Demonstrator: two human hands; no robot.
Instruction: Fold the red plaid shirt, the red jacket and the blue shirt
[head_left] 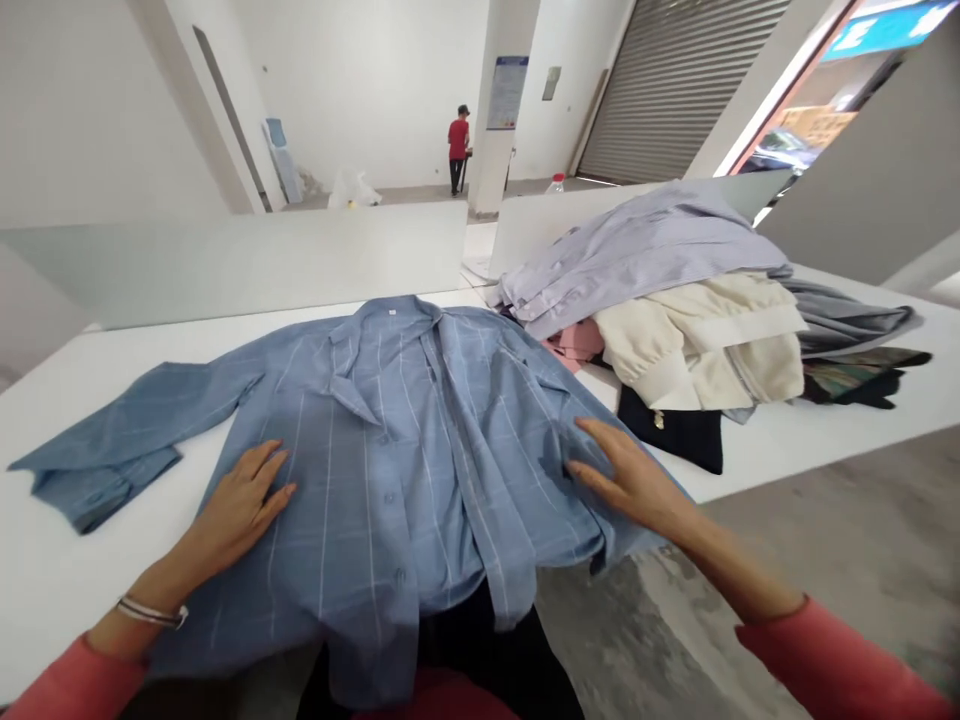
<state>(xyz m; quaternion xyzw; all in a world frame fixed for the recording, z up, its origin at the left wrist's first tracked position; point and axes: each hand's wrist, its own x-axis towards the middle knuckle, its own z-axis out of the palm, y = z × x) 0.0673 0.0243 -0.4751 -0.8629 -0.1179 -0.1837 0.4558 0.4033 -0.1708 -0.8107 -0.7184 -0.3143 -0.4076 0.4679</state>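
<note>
Blue shirt under 2 flat hands

Heaped clothes, distant red-shirted person

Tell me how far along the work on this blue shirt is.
Done: the blue shirt lies spread out on the white table, one sleeve stretched sideways. In hand: the left hand and right hand rest open on its front. Left: the heap of clothes beside it lies piled up.
</note>
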